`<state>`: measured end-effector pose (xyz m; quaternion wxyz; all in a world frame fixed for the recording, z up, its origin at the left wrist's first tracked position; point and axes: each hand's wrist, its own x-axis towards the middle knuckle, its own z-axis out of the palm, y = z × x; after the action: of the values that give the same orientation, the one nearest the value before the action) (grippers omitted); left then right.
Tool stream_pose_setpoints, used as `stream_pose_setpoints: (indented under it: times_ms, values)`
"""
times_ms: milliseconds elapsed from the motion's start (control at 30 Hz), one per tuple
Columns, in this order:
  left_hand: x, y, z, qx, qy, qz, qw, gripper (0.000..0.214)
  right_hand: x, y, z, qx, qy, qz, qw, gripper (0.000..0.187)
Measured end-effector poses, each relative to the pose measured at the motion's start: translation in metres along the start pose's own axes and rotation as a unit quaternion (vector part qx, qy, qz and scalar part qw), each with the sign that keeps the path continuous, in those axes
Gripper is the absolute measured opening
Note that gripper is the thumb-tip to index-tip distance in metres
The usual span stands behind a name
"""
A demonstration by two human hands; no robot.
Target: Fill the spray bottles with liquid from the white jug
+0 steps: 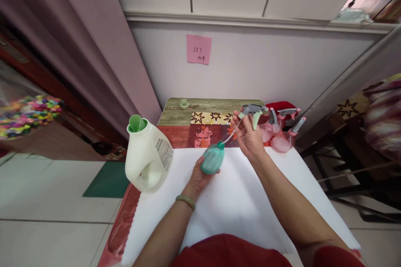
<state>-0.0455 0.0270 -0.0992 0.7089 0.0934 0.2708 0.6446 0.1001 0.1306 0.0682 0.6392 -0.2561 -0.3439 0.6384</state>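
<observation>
My left hand (200,176) is closed around a green translucent spray bottle (213,159), which leans to the right above the white cloth. In my right hand (249,135) is a grey and pale green trigger sprayer head (252,110). Its clear dip tube (232,133) slants down to the bottle's open neck, and the tube's end is at or inside the opening. To the left of my left hand stands a large white jug (149,158) with a green spout. Several pink spray bottles (282,141) with grey and pink trigger heads stand just beyond my right hand.
A small green cap (184,103) lies on the table's far left part. The white cloth (238,204) covers the near tabletop. Behind the table is a wall with a pink note (199,49). Dark stool legs (347,194) are at the right.
</observation>
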Motion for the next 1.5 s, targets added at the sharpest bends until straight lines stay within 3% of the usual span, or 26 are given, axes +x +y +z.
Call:
stream_pose_setpoints:
  times_ms: [167,300,400,533,700,867,1067,1267,1500]
  values:
    - [0.0,0.0,0.005,0.007,0.004,-0.019,1.0,0.056,-0.016,0.03,-0.019,-0.097,-0.034,0.079,0.992,0.045]
    - [-0.002,0.003,0.011,0.011,0.002,-0.04,0.999,0.061,-0.033,0.058,-0.035,-0.153,-0.05,0.093,0.983,0.047]
    - [-0.007,0.008,0.019,0.021,0.0,-0.071,0.997,0.071,-0.039,0.065,-0.041,-0.159,-0.055,0.103,0.98,0.05]
    - [-0.023,0.016,0.039,0.026,0.004,-0.099,0.995,0.077,-0.043,0.048,-0.037,-0.119,-0.077,0.109,0.984,0.049]
    - [-0.054,0.026,0.077,0.019,0.007,-0.142,0.99,0.083,-0.049,0.017,-0.025,-0.061,-0.108,0.103,0.987,0.043]
    - [-0.076,0.031,0.105,-0.002,0.032,-0.194,0.981,0.089,-0.056,0.002,-0.019,-0.022,-0.127,0.113,0.985,0.046]
    - [-0.083,0.03,0.115,0.009,0.004,-0.226,0.974,0.084,-0.057,-0.009,-0.019,0.012,-0.14,0.117,0.983,0.041]
    - [-0.084,0.032,0.122,0.015,0.017,-0.256,0.966,0.085,-0.058,-0.01,-0.017,0.032,-0.105,0.106,0.988,0.039]
    - [-0.087,0.038,0.13,0.024,0.053,-0.266,0.962,0.084,-0.064,-0.011,-0.02,0.0,-0.126,0.104,0.987,0.041]
